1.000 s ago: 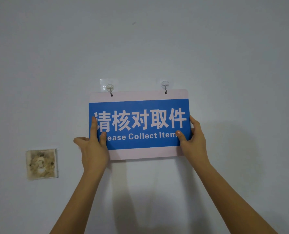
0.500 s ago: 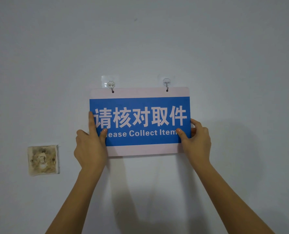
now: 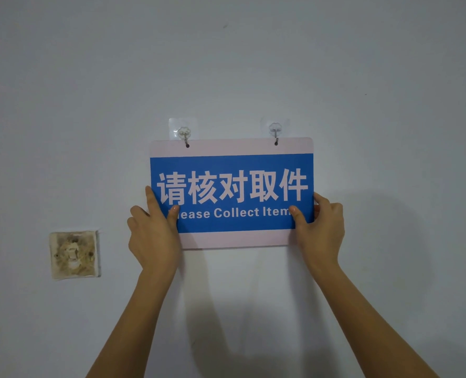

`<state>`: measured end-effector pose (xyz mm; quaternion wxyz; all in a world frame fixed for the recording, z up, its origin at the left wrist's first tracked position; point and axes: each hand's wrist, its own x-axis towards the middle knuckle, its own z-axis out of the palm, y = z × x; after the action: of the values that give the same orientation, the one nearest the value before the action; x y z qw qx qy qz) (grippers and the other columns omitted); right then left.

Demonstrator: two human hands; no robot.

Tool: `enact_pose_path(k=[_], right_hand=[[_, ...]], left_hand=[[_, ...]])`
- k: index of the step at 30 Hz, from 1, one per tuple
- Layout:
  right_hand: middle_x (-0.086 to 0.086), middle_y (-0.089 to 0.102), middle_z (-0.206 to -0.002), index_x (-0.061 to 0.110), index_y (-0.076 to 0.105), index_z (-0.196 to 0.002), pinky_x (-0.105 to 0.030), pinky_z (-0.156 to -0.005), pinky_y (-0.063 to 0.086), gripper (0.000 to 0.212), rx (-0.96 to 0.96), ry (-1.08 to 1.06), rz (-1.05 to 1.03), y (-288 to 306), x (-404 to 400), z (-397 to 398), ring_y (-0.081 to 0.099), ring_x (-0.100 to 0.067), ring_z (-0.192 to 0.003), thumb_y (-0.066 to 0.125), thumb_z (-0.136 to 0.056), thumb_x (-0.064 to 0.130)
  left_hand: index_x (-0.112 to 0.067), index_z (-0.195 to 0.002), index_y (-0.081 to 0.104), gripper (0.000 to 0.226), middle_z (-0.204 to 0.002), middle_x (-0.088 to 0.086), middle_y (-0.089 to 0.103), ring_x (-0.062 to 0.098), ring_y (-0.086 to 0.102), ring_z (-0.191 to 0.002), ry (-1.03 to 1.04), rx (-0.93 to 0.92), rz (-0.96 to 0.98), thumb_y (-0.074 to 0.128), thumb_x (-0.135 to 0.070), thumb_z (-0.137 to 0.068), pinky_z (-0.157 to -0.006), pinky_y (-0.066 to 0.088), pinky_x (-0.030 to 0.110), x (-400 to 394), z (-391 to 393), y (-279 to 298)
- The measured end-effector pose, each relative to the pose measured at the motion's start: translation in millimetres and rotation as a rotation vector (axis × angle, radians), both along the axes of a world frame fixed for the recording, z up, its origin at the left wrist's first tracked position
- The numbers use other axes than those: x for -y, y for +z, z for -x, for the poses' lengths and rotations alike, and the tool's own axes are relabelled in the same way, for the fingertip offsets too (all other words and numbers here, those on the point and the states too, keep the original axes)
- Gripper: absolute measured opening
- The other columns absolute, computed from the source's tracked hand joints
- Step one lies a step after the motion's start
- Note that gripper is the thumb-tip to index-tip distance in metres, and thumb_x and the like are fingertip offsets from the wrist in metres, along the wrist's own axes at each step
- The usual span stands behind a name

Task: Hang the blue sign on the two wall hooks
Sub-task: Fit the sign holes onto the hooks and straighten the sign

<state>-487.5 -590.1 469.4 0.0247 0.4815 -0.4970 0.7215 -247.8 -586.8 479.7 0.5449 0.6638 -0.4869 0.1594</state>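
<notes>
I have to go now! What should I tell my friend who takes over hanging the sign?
Left hand: grips the lower left corner of the blue sign.
Right hand: grips the lower right corner.
Sign: flat against the wall, about level; the left hook and right hook each appear to pass through a hole in its top edge.
Done: sign looks hooked on both sides.
Left: let go gently and check that it hangs straight.

Blue sign (image 3: 232,192) hanging flat against the wall (image 3: 362,77) from left hook (image 3: 184,133) and right hook (image 3: 275,130). Left hand (image 3: 155,236) and right hand (image 3: 320,230) pinch its lower corners. Stained square patch (image 3: 74,254) at lower left.
</notes>
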Motion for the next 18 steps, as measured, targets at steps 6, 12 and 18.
enact_pose_path(k=[6, 12, 18], right_hand=[[-0.013, 0.055, -0.115, 0.009, 0.052, -0.127, -0.030, -0.085, 0.047, 0.052, -0.034, -0.044, -0.013, 2.1, -1.0, 1.7, 0.059, -0.025, -0.104, 0.069, -0.082, 0.029], [-0.015, 0.056, -0.113, 0.006, 0.054, -0.125, -0.035, -0.083, 0.047, 0.051, -0.122, -0.124, -0.064, 5.0, -0.8, 2.7, 0.057, -0.028, -0.102, 0.068, -0.083, 0.031], [-0.015, 0.055, -0.110, 0.003, 0.055, -0.114, -0.032, -0.079, 0.046, 0.044, -0.160, -0.148, -0.117, 7.5, -2.4, 2.2, 0.056, -0.027, -0.100, 0.067, -0.083, 0.032]], left_hand=[[-0.019, -0.152, 0.010, 0.066, -0.124, 0.021, 0.043, 0.034, 0.046, -0.113, 0.008, -0.019, -0.009, 0.038, -0.042, -0.097, -0.078, 0.048, 0.042, -1.5, 6.2, 2.6], [-0.018, -0.152, 0.009, 0.066, -0.125, 0.021, 0.044, 0.034, 0.047, -0.114, 0.020, -0.008, -0.030, 0.038, -0.041, -0.098, -0.081, 0.049, 0.042, -0.3, 6.8, 4.3], [-0.017, -0.152, 0.009, 0.067, -0.123, 0.022, 0.044, 0.033, 0.047, -0.113, 0.011, 0.007, -0.042, 0.039, -0.040, -0.097, -0.083, 0.049, 0.042, -3.3, 4.2, 0.9]])
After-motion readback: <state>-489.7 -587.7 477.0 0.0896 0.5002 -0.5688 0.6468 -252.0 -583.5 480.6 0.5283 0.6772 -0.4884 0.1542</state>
